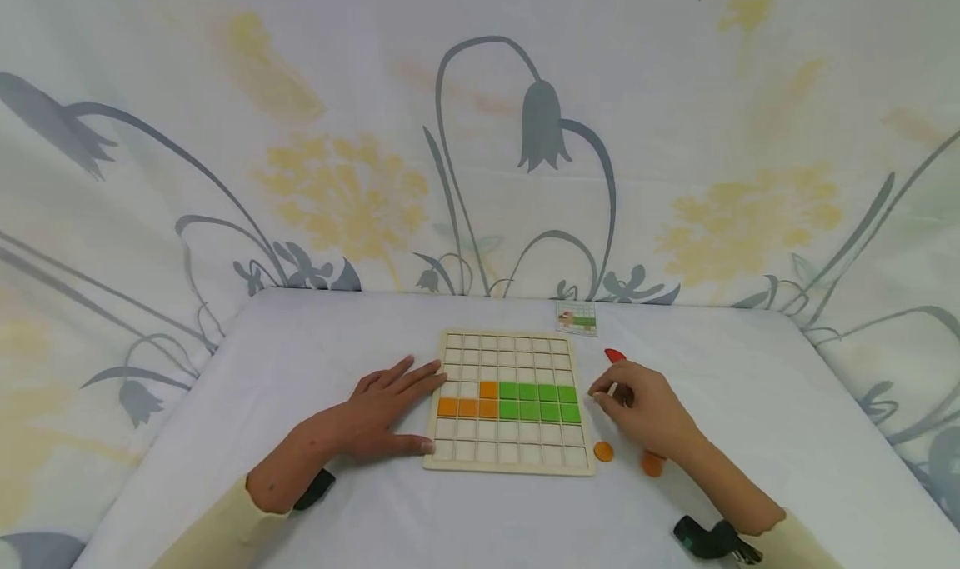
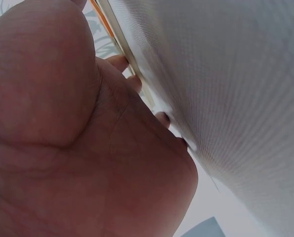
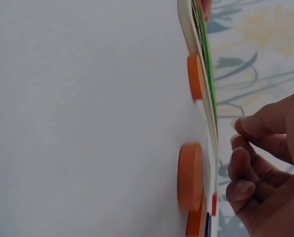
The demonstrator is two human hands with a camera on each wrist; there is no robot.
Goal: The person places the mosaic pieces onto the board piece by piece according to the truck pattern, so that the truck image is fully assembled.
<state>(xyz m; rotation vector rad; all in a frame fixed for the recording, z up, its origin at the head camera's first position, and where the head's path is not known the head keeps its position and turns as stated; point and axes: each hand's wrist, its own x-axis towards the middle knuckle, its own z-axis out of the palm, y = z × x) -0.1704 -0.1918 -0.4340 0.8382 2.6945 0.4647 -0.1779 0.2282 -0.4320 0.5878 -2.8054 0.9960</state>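
Note:
A wooden grid board point(image 1: 510, 461) lies on the white cloth, with several green tiles point(image 1: 539, 401) and several orange tiles point(image 1: 467, 407) in two neighbouring rows. My left hand point(image 1: 378, 419) is spread beside it, fingertips and thumb touching its left edge; the palm fills much of the left wrist view. Off the board's right edge hovers my right hand point(image 1: 645, 402), fingers loosely bent, thumb and index tips close together. No held piece shows between them in the right wrist view. Below that hand lie orange round pieces point(image 1: 603, 451), also seen as thick discs point(image 3: 190, 175) from the side.
Just beyond the right hand lies a red piece point(image 1: 615, 355), partly covered by it. A small printed card point(image 1: 576, 318) with a coloured grid picture sits past the board's far right corner. Behind the table hangs a flower-patterned cloth point(image 1: 480, 177).

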